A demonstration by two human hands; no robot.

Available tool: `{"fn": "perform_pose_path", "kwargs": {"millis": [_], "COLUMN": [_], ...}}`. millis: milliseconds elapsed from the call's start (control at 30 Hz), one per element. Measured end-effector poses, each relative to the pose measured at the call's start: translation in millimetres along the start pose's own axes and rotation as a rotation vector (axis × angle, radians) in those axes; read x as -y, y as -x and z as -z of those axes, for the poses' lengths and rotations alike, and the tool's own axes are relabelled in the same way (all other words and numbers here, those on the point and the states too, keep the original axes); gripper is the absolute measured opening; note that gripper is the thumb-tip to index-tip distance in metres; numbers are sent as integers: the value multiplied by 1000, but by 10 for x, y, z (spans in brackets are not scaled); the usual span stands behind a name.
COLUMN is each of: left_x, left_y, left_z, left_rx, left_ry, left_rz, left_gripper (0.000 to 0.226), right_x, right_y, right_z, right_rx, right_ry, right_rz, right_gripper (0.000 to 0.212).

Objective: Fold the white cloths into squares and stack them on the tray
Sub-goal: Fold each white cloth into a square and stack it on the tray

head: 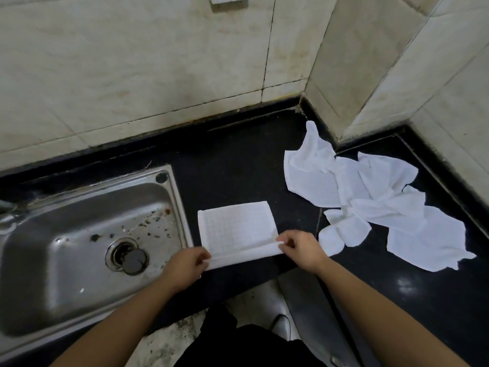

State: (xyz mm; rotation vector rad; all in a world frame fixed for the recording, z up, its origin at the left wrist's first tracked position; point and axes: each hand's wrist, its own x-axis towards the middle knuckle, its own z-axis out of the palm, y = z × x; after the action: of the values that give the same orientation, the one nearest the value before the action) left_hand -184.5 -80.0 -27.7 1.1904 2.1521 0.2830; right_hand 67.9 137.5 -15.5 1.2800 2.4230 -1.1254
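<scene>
A white waffle-textured cloth (236,227) lies flat on the black counter (238,170), just right of the sink. Its near edge is lifted and curled over. My left hand (185,266) pinches the near left corner of that edge. My right hand (301,247) pinches the near right corner. A loose heap of crumpled white cloths (370,197) is spread over the counter to the right, apart from both hands. No tray is in view.
A stained steel sink (79,247) with a drain plug fills the left. Tiled walls meet the counter behind, with a protruding wall corner (338,139) beside the heap. The counter's front edge runs just under my hands; the floor shows below.
</scene>
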Motion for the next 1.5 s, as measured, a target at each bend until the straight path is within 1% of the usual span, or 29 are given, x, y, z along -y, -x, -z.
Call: {"fn": "perform_pose_path", "kwargs": {"millis": [67,167,267,400,500,567,700,833,933,1000,1067,1133,1167,1233,1300,1367,1433,1500], "left_x": [1,-32,-19,6,31,102,215,288,320,324,308,279,262,267,324,411,462,460], "left_y": [-113,-324,-550,-757,-825,-889,-997,-1079,-1084,-1065,-1035,-984,-958,-901,-850,-830,-835,-846], "left_z": [130,279,298,204,151,102,30,-35,-115,-171,-193,-192,-193,-242,-337,-426,-451,-441], "left_rx": [-87,-220,-299,-387,-450,-481,-546,-606,-635,-660,-703,-734,-729,-646,-519,-429,-384,-373], "left_ry": [201,447,535,469,410,379,343,325,240,184,181,144,94,-44,-165,-242,-277,-296], "left_rz": [99,212,286,309,281,238,167,135,112,83,67,-2,-57,-140,-146,-128,-114,-116], "left_gripper": [12,12,18,24,20,18,20,23,23,25,32,39,42,48,54,57,58,59], "right_x": [115,259,338,381,366,336,268,226,204,204,242,325,385,546,789,998,1092,1016], "right_y": [-156,-438,-680,-941,-1031,-1072,-1118,-1177,-1223,-1228,-1199,-1137,-1108,-1074,-1058,-1069,-1097,-1143], "right_z": [51,79,57,-37,-161,-255,-412,-547,-582,-617,-629,-639,-669,-800,-990,-1204,-1354,-1360], "right_rx": [-87,-167,-212,-251,-315,-354,-462,-574,-620,-629,-643,-690,-701,-649,-513,-361,-250,-174], "right_ry": [-171,-314,-329,-213,-158,-144,-93,-35,4,2,-53,-33,33,189,305,391,481,548], "right_rz": [-60,-84,-87,-68,-29,-3,26,41,46,45,29,99,167,289,337,380,430,439], "right_gripper": [14,15,20,29,32,33,32,31,31,33,38,41,42,43,48,54,59,63]}}
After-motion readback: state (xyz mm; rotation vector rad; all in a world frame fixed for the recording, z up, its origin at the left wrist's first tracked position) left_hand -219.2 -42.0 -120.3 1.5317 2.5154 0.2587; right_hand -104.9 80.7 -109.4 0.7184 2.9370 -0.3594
